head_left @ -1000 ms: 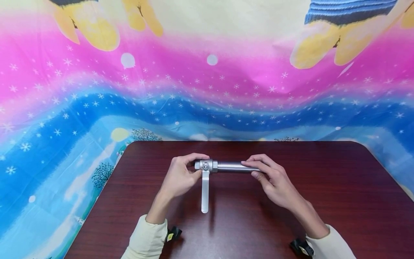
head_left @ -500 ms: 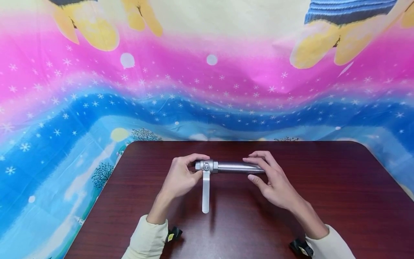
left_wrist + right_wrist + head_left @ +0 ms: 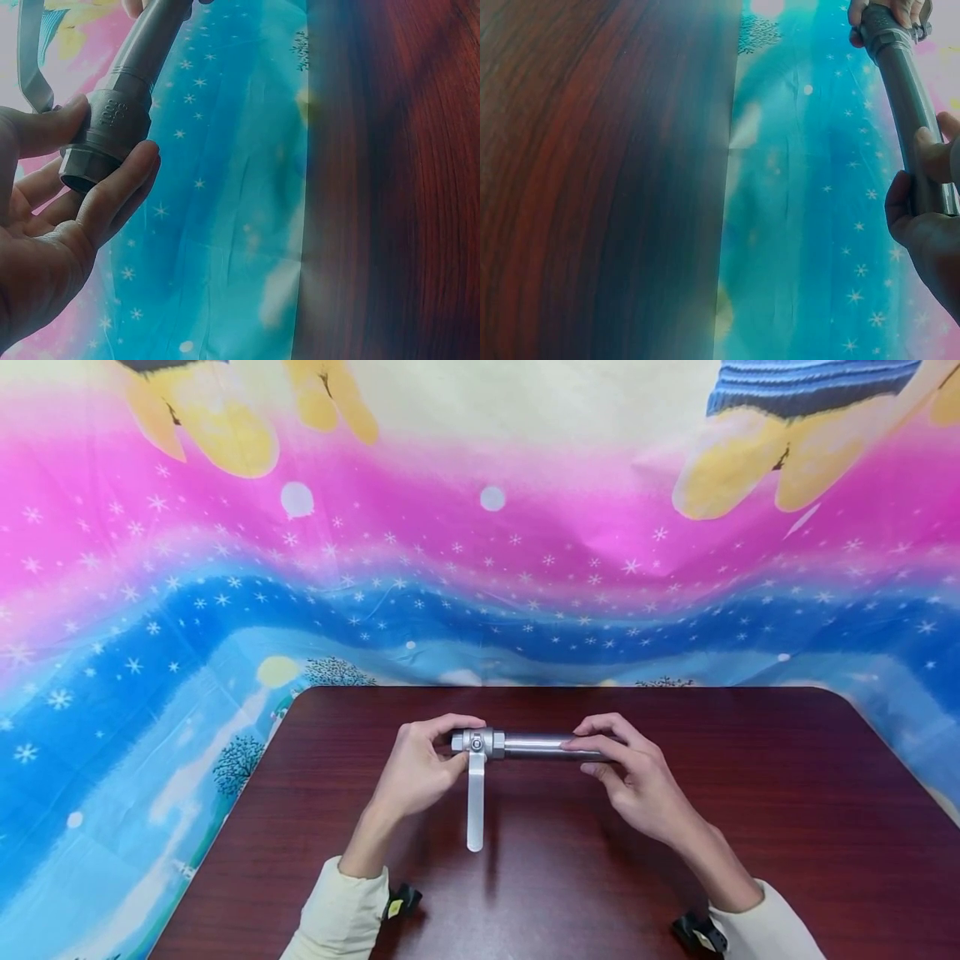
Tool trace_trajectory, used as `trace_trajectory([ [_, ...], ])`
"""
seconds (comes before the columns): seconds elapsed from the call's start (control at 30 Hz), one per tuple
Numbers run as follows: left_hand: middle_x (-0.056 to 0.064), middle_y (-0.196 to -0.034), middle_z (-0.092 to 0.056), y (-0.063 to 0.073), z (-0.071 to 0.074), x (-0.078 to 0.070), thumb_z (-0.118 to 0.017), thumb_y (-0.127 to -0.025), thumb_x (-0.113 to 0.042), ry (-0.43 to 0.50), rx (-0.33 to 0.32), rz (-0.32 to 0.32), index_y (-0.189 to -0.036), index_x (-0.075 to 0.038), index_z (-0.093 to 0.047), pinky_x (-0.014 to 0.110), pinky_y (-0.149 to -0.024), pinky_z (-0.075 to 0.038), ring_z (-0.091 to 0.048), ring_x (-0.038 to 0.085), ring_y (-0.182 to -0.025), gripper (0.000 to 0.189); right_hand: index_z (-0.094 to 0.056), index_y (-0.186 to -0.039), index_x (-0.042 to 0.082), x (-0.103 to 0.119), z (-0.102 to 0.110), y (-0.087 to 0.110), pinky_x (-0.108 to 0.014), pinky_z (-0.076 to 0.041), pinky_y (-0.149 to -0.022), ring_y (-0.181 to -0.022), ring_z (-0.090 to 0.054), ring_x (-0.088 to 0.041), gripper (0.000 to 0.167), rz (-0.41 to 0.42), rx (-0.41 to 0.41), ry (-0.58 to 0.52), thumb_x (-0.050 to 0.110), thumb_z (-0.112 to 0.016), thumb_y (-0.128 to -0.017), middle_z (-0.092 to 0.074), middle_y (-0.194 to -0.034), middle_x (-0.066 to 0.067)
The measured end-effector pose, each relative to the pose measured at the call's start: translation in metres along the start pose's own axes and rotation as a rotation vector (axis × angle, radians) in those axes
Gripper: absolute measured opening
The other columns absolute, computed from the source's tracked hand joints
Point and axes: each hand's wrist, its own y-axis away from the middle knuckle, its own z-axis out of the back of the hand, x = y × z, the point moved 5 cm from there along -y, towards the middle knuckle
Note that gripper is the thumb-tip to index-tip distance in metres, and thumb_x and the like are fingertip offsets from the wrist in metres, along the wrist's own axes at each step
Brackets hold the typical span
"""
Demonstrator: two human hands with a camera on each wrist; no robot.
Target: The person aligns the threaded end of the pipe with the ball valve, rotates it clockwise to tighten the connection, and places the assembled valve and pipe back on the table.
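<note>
My left hand (image 3: pixel 412 772) grips a steel ball valve (image 3: pixel 478 743) between thumb and fingers, above the table. The valve's flat lever handle (image 3: pixel 476 806) points down toward the near side. From the valve's right side a smooth steel pipe (image 3: pixel 532 746) runs level to the right. Around its far end curl the fingers and thumb of my right hand (image 3: pixel 641 781). In the left wrist view, the open hex end of the valve (image 3: pixel 116 124) faces the palm. The right wrist view has the pipe (image 3: pixel 907 105) between thumb and fingers, its end partly hidden.
A dark red-brown wooden table (image 3: pixel 585 893) with rounded far corners lies below the hands. Behind it hangs a pink and blue printed cloth (image 3: pixel 450 543) with snowflakes. Black straps (image 3: pixel 402 902) sit at both wrists by the pale sleeves.
Half a second ago my right fingers and thumb spread away from the pipe; now they close on it again. My left hand and the valve stay almost in place.
</note>
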Motion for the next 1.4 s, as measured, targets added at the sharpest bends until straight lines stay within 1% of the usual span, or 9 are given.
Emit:
trace_trajectory([
  [0.4,0.014,-0.106,-0.079,-0.0002,-0.0001,-0.001,-0.072,-0.086,0.013,0.012,-0.001,-0.006,-0.121,-0.008,-0.08,0.027,-0.075,-0.062,-0.071,0.015,-0.08,0.042,-0.081,-0.122,0.013,-0.0031,0.0001,0.0005,-0.013,-0.047,-0.081,-0.106,-0.061,-0.008,0.049,0.003,-0.019,0.001,-0.018,-0.077,-0.084,-0.068,-0.124,-0.005],
  [0.67,0.015,-0.107,-0.078,-0.0001,-0.0004,-0.0019,-0.072,-0.085,0.013,0.027,-0.001,0.006,-0.121,-0.008,-0.08,0.029,-0.074,-0.062,-0.07,0.015,-0.08,0.042,-0.08,-0.127,0.014,-0.0052,0.0003,0.0005,-0.012,-0.049,-0.087,-0.111,-0.062,-0.008,0.047,-0.018,-0.018,-0.028,-0.015,-0.073,-0.09,-0.07,-0.124,-0.004],
  [0.83,0.016,-0.106,-0.078,0.0003,-0.001,-0.0022,-0.072,-0.084,0.014,0.038,0.002,0.017,-0.12,-0.008,-0.08,0.029,-0.072,-0.062,-0.071,0.014,-0.08,0.043,-0.076,-0.132,0.013,-0.0058,-0.0003,0.0014,-0.014,-0.048,-0.085,-0.107,-0.064,-0.013,0.042,-0.019,-0.006,-0.01,-0.009,-0.068,-0.097,-0.07,-0.126,-0.004],
  [0.93,0.017,-0.106,-0.078,0.0005,-0.0017,-0.0017,-0.072,-0.084,0.014,0.037,0.006,0.018,-0.12,-0.008,-0.08,0.024,-0.071,-0.06,-0.072,0.014,-0.079,0.043,-0.071,-0.139,0.016,-0.006,-0.0012,0.0025,-0.015,-0.046,-0.088,-0.11,-0.061,-0.012,0.044,-0.042,0.011,0.03,-0.004,-0.068,-0.1,-0.068,-0.13,-0.002],
  [1.03,0.018,-0.106,-0.078,0.0005,-0.0023,-0.0004,-0.071,-0.084,0.014,0.034,0.009,0.019,-0.12,-0.007,-0.08,0.022,-0.07,-0.058,-0.072,0.014,-0.079,0.044,-0.068,-0.143,0.019,-0.0053,-0.0026,0.0029,-0.016,-0.042,-0.097,-0.121,-0.057,-0.011,0.051,-0.067,0.032,0.057,-0.003,-0.073,-0.097,-0.063,-0.136,-0.002],
  [1.1,0.018,-0.106,-0.078,0.0005,-0.0024,0.0005,-0.071,-0.084,0.015,0.03,0.007,0.018,-0.12,-0.007,-0.079,0.021,-0.07,-0.058,-0.071,0.014,-0.08,0.043,-0.07,-0.141,0.02,-0.0043,-0.0031,0.0028,-0.016,-0.04,-0.101,-0.126,-0.055,-0.013,0.055,-0.069,0.041,0.066,-0.004,-0.077,-0.093,-0.061,-0.139,-0.003],
  [1.2,0.018,-0.106,-0.078,0.0005,-0.002,0.0001,-0.071,-0.084,0.014,0.026,0.002,0.017,-0.121,-0.006,-0.079,0.022,-0.07,-0.058,-0.07,0.014,-0.08,0.043,-0.074,-0.134,0.02,-0.0025,-0.003,0.002,-0.016,-0.039,-0.104,-0.13,-0.055,-0.018,0.054,-0.042,0.034,0.056,-0.009,-0.08,-0.088,-0.06,-0.14,-0.006],
  [1.33,0.018,-0.106,-0.078,0.0005,-0.0014,-0.0004,-0.071,-0.084,0.014,0.037,0.001,0.011,-0.121,-0.005,-0.079,0.022,-0.07,-0.058,-0.07,0.015,-0.079,0.043,-0.079,-0.121,0.018,-0.0016,-0.0016,0.0014,-0.013,-0.043,-0.101,-0.122,-0.058,-0.02,0.051,0.007,0.001,0.025,-0.017,-0.079,-0.084,-0.062,-0.132,-0.009],
  [1.4,0.018,-0.107,-0.078,0.0004,-0.0013,-0.0007,-0.071,-0.084,0.015,0.042,0.001,0.009,-0.121,-0.006,-0.079,0.022,-0.071,-0.058,-0.07,0.015,-0.08,0.043,-0.081,-0.116,0.017,-0.0016,-0.0012,0.0015,-0.011,-0.044,-0.099,-0.119,-0.059,-0.017,0.05,0.014,-0.008,0.01,-0.019,-0.078,-0.083,-0.062,-0.129,-0.009],
])
